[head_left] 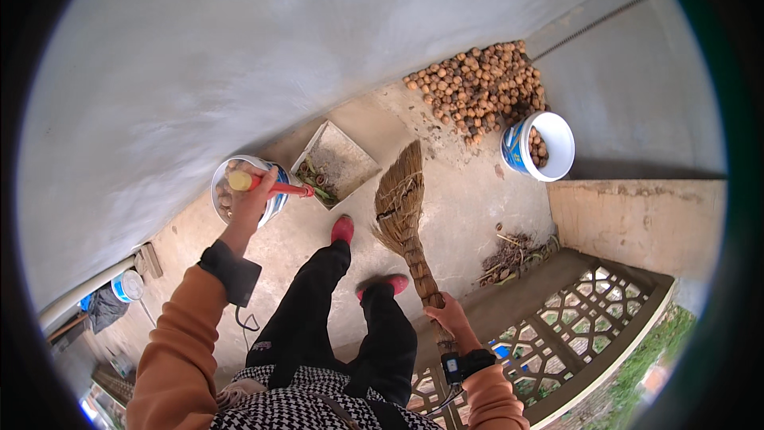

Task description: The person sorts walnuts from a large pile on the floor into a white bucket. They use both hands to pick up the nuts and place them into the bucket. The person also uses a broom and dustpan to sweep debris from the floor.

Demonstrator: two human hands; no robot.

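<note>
My left hand (260,193) is closed around the red handle (287,189) of a dustpan. The pale dustpan (343,158) rests on the floor with dirt, leaves and husks in it. My right hand (446,313) grips the bound handle of a straw broom (412,203), whose bristles point away from me, to the right of the dustpan. Under my left forearm and hand stands a white and blue bucket (279,206) of walnuts, partly hidden. A large pile of walnuts (477,86) lies against the wall, beside a tilted second bucket (552,146) with some walnuts inside.
A heap of dry debris (514,260) lies on the right by a low ledge (632,215). Along the right runs an openwork balustrade (561,334). The grey wall (209,60) bounds the far side. At the far left are another bucket (127,286) and a black bag (107,309).
</note>
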